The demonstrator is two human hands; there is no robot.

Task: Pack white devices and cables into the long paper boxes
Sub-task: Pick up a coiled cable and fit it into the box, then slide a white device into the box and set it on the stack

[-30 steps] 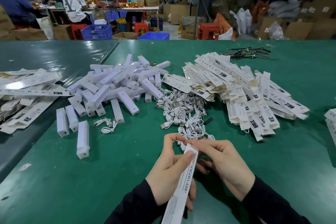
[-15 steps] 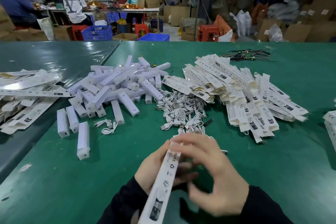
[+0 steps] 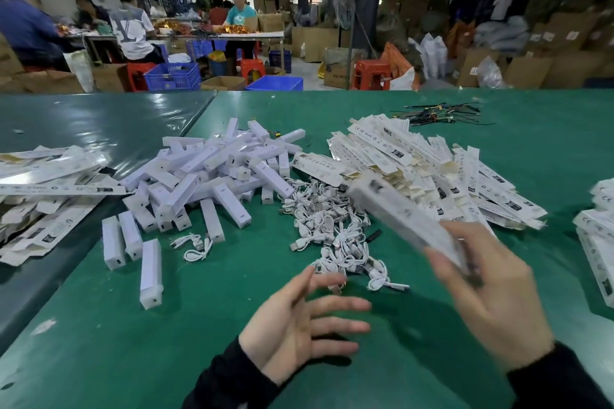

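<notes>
My right hand, lower right of frame, grips a long paper box, blurred, held tilted above the green table. My left hand, bottom centre, is spread, fingers apart, holding nothing. Piles mid-frame: white devices, white cables, flat boxes.

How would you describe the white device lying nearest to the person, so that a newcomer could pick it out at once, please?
Start at the big pile of white devices left of centre on the green table. Come toward the person, past two short devices lying side by side. The one meant lies alone just beyond them, lengthwise toward the camera, the nearest of all, left of the open left hand.
</notes>
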